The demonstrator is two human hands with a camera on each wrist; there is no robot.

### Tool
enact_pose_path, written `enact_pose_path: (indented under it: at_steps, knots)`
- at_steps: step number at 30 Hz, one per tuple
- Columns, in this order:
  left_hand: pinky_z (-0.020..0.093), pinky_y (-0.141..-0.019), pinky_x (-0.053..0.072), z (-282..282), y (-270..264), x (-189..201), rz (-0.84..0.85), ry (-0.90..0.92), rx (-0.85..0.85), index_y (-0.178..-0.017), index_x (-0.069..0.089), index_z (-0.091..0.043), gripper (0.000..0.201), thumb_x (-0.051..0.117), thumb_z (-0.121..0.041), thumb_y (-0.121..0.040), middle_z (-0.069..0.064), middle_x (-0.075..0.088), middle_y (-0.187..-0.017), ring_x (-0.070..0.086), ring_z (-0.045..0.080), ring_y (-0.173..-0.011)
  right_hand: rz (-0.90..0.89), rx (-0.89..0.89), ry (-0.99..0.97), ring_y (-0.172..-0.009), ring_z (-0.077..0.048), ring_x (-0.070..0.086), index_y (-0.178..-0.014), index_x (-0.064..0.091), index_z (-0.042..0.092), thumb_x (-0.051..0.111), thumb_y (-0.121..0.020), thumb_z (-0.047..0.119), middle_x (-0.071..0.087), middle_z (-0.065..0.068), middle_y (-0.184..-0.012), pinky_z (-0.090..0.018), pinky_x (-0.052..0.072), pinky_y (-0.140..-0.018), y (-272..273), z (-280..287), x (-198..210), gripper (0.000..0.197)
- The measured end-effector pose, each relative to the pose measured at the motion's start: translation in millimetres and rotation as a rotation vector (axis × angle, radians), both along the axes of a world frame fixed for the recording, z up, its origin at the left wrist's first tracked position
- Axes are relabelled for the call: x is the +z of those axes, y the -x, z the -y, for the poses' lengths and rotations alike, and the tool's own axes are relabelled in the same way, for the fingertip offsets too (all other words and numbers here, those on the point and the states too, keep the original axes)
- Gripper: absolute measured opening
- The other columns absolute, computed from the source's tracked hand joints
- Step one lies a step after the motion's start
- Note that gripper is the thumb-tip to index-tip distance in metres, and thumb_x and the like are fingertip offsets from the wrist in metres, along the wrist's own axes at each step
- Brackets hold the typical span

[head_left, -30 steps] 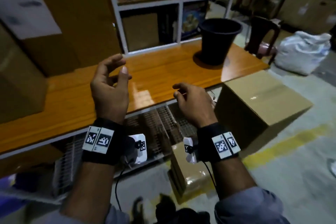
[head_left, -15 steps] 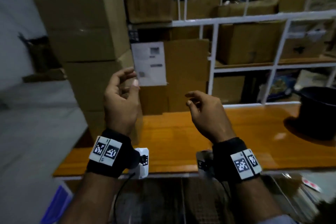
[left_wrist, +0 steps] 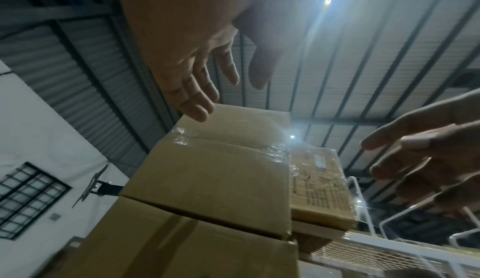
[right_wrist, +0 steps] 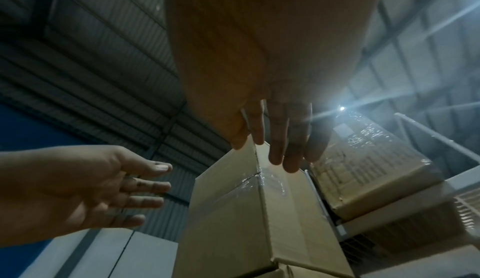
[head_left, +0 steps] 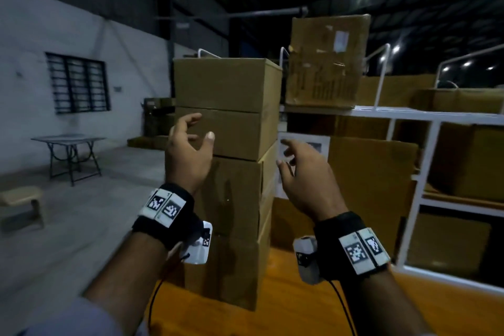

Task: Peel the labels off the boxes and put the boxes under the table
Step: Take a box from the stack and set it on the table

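both hands are raised in front of a stack (head_left: pixel 226 172) of brown boxes that stands on the left end of the orange table (head_left: pixel 300 308). the left hand (head_left: pixel 188 158) has fingers spread and lightly bent, holding nothing; the right hand (head_left: pixel 305 180) is likewise loose and empty. neither touches cardboard as far as the head view shows.

the head view alone shows the whole stack and a white label (head_left: pixel 302 144) on a box behind the right hand, beside the stack. it also shows a white rack (head_left: pixel 425 144) to the right with more boxes, one taped box (head_left: pixel 327 63) standing on its top shelf.

the left wrist view looks up instead: the left hand's fingertips (left_wrist: pixel 200 113) sit near the upper edge of the top box (left_wrist: pixel 221 169), whose seam carries clear tape, and the right hand (left_wrist: pixel 428 159) shows at the frame's right, apart from the box. the right wrist view shows the right hand's fingers (right_wrist: pixel 285 148) over the top box's corner (right_wrist: pixel 254 179), with the left hand (right_wrist: pixel 78 190) off to the side; contact cannot be told here.

left of the stack the floor lies open toward a wall, a small folding table (head_left: pixel 71 155) and a low bench (head_left: pixel 21 202). on the right the stack's edge stands close to the labelled box and rack.
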State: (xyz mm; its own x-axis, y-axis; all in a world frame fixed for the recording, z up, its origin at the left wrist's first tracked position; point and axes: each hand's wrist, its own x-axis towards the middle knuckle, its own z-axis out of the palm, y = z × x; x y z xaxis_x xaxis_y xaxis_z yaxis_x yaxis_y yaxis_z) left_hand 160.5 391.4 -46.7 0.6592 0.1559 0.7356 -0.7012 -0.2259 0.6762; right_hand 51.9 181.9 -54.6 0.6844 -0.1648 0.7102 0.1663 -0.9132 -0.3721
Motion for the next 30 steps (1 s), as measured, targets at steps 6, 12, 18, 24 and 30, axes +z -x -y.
enact_pose_path:
  at_steps: [6, 12, 18, 24, 30]
  knots:
    - [0.03, -0.1, 0.04, 5, -64, 18, -0.093, -0.006, 0.119, -0.148, 0.045, -0.029, 0.056, 0.07, -0.028, -0.097, 0.007, 0.039, -0.154, 0.046, 0.02, -0.133, 0.041, 0.015, 0.008, -0.127, -0.019, 0.056, -0.157, 0.037, 0.022, 0.057, -0.104, 0.036, 0.053, -0.002, -0.145, -0.045, 0.053, -0.104, -74, 18, 19, 0.058]
    - [0.035, -0.106, 0.037, 4, -120, 20, -0.219, 0.026, 0.197, -0.159, 0.032, -0.025, 0.076, 0.072, -0.033, -0.095, 0.007, 0.027, -0.165, 0.035, 0.027, -0.145, 0.053, 0.039, 0.007, -0.138, -0.02, 0.046, -0.164, 0.023, 0.022, 0.057, -0.104, 0.044, 0.043, -0.004, -0.155, -0.042, 0.046, -0.113, -128, 21, 23, 0.072]
    - [0.055, -0.119, 0.036, -2, -169, 30, -0.271, 0.086, -0.01, -0.164, 0.016, -0.034, 0.096, 0.071, -0.057, -0.088, 0.004, 0.028, -0.168, 0.036, 0.029, -0.149, 0.11, 0.086, -0.116, -0.147, -0.025, 0.039, -0.165, -0.015, 0.032, 0.063, -0.099, 0.051, 0.029, -0.005, -0.168, -0.048, 0.04, -0.115, -155, 9, 34, 0.104]
    - [0.054, -0.115, 0.043, -11, -198, 42, -0.294, 0.086, -0.115, -0.162, 0.022, -0.029, 0.113, 0.072, -0.074, -0.071, 0.004, 0.04, -0.16, 0.046, 0.027, -0.142, 0.105, 0.046, -0.205, -0.133, -0.025, 0.058, -0.16, -0.027, 0.035, 0.072, -0.093, 0.05, 0.053, -0.009, -0.153, -0.054, 0.051, -0.109, -174, -9, 37, 0.121]
    - [0.052, -0.112, 0.044, -27, -205, 47, -0.262, 0.019, -0.123, -0.159, 0.025, -0.027, 0.106, 0.086, -0.055, -0.076, 0.009, 0.031, -0.153, 0.042, 0.029, -0.137, 0.162, -0.081, -0.16, -0.123, -0.021, 0.063, -0.168, -0.003, 0.023, 0.081, -0.087, 0.043, 0.063, -0.007, -0.141, -0.044, 0.056, -0.104, -167, -25, 39, 0.118]
